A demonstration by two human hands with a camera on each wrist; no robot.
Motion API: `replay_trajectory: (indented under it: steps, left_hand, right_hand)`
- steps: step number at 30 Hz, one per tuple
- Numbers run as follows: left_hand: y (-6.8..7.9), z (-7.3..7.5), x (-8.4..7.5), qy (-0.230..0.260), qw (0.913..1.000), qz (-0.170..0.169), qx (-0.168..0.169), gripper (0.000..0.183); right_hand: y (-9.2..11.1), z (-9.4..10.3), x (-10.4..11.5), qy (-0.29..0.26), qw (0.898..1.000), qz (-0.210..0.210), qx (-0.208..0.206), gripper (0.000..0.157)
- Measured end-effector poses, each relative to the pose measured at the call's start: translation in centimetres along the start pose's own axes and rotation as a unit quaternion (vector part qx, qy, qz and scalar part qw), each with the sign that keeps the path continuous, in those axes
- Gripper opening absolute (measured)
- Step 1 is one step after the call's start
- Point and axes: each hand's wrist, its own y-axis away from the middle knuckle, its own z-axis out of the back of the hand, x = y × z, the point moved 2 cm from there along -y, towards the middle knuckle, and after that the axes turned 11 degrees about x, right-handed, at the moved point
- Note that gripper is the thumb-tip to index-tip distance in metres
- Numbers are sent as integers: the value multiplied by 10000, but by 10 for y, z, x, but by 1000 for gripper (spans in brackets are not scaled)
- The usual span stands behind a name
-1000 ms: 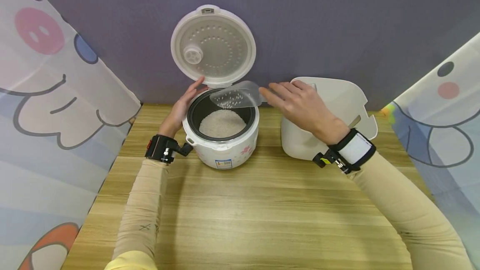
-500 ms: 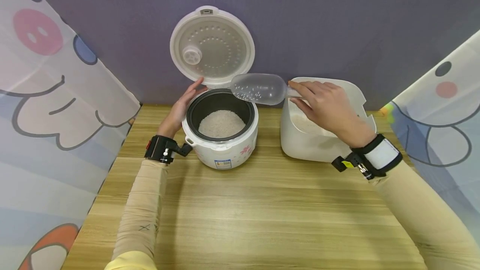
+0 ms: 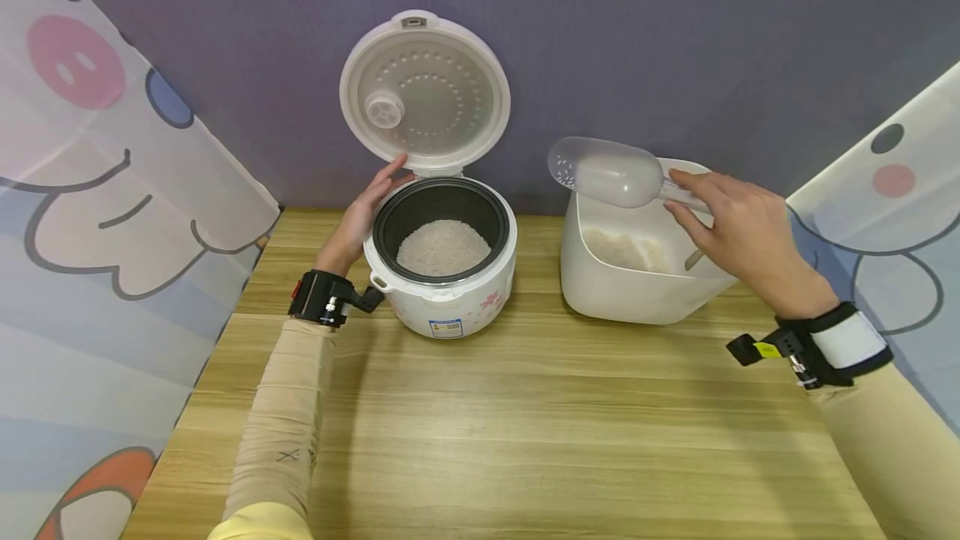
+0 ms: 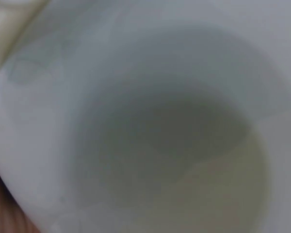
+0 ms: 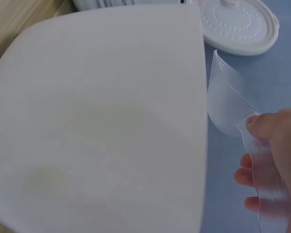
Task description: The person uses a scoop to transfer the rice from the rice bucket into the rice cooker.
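My right hand [image 3: 738,227] grips the handle of a clear plastic scoop [image 3: 611,173] over the white rice bin [image 3: 615,294]. A few grains cling near the scoop's tip. In the right wrist view the thumb and fingers wrap round the scoop [image 5: 228,104] handle. Loose rice [image 3: 615,248] lies inside the bin. My left hand [image 3: 360,219] rests against the left side of the white rice cooker [image 3: 450,307], its fingers stretched along the back rim. White rice [image 3: 444,248] sits in the cooker's dark inner pot. The left wrist view shows mostly the cooker's blurred white wall [image 4: 150,63].
The cooker's lid [image 3: 425,94] stands raised against the grey-purple back wall [image 3: 637,40]. A thin handle [image 3: 693,259] sticks up inside the bin. Cartoon-printed curtains [image 3: 82,215] flank the wooden table [image 3: 525,423] on both sides.
My right hand has carried the scoop rightward, from over the cooker's pot to above the rice bin. Grains were in the scoop over the pot earlier. The left hand has stayed put.
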Motion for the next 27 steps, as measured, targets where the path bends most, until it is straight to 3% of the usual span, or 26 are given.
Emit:
replay_trajectory:
  steps: [4, 7, 10, 15, 23, 27]
  left_hand:
    - [0, 0, 1, 3, 10000, -6, 18, 53]
    - [0, 0, 1, 10, 10000, -27, 11, 53]
    - [0, 0, 1, 3, 10000, -45, 10, 53]
    - [0, 0, 1, -67, 10000, -41, 13, 53]
    - [2, 2, 1, -126, 9999, -72, 12, 53]
    - [3, 1, 1, -105, 9999, -90, 11, 53]
  right_hand:
    - [16, 3, -10, -4, 9997, -214, 72, 53]
    - [26, 4, -15, 39, 9991, -367, 226, 45]
    - [34, 4, -19, 66, 9972, -547, 513, 38]
    - [39, 2, -25, 195, 9905, -817, 1092, 41]
    - [33, -8, -28, 665, 9831, -117, 1699, 49]
    - [26, -15, -28, 831, 9731, 56, 2148, 44]
